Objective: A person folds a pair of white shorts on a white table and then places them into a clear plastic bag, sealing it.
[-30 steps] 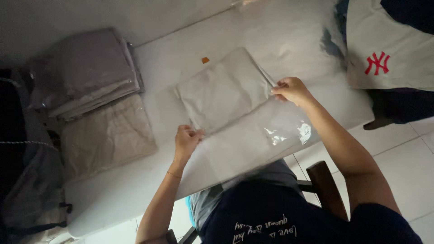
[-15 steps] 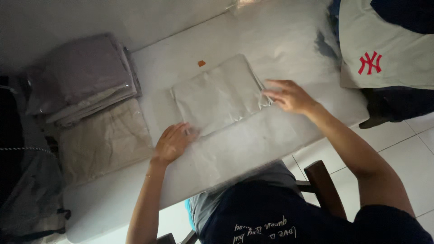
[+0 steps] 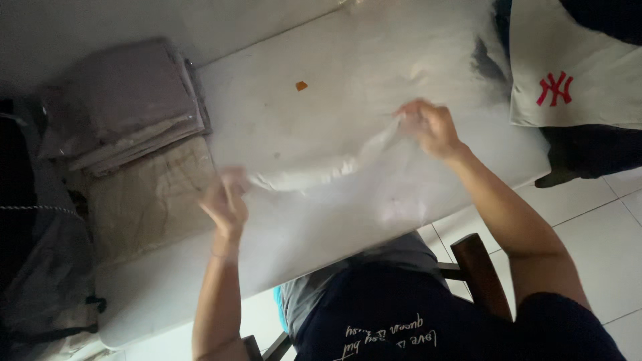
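Note:
A thin clear plastic bag (image 3: 321,167) stretches in a sagging line above the white table (image 3: 348,67). My left hand (image 3: 227,200), blurred by motion, grips its left end near the table's middle. Farther back and to the right, my right hand (image 3: 431,127) pinches its other end. I cannot make out anything inside the bag. A flat beige folded cloth (image 3: 147,194) lies on the table just left of my left hand.
A stack of grey folded cloths in clear wrappers (image 3: 127,100) sits at the table's far left. A small orange scrap (image 3: 301,85) lies on the tabletop. A white cloth with a red emblem (image 3: 568,73) is at the top right. A wooden chair (image 3: 478,267) stands under me.
The grey folded cloth that lay between my hands is no longer in sight. Both hands have lifted and spread apart, pulling the clear bag taut between them.

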